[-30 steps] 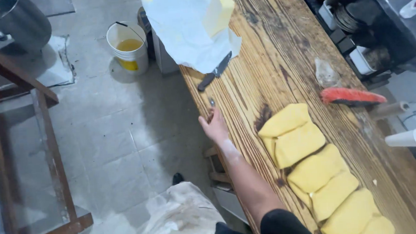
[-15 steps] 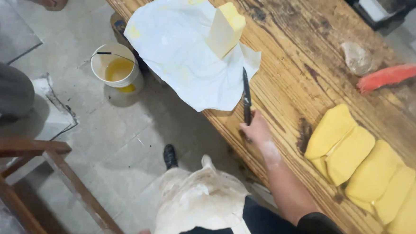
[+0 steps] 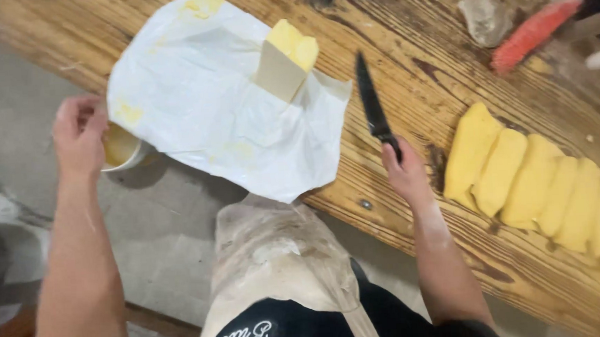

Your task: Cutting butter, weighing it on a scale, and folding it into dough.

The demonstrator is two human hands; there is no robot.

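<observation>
Wooden table (image 3: 447,113), centre frame: right hand (image 3: 403,173) clenched on knife (image 3: 373,106), blade up-frame near butter block (image 3: 293,56) on paper (image 3: 222,111). Left hand (image 3: 79,135) loosely curled by paper's overhanging edge, grasping nothing. Risk: greasy grip slipping; paper sliding off.

I see my two arms bare from the hands up to the lower edge of the frame, with no sleeves on the forearms. My left hand (image 3: 79,135) and right hand (image 3: 404,173) wear no gloves and no rings. Pale powder dusts the right forearm. On my body I wear a dark shirt with light cursive lettering, and over it a beige apron, dusty and stained.
</observation>
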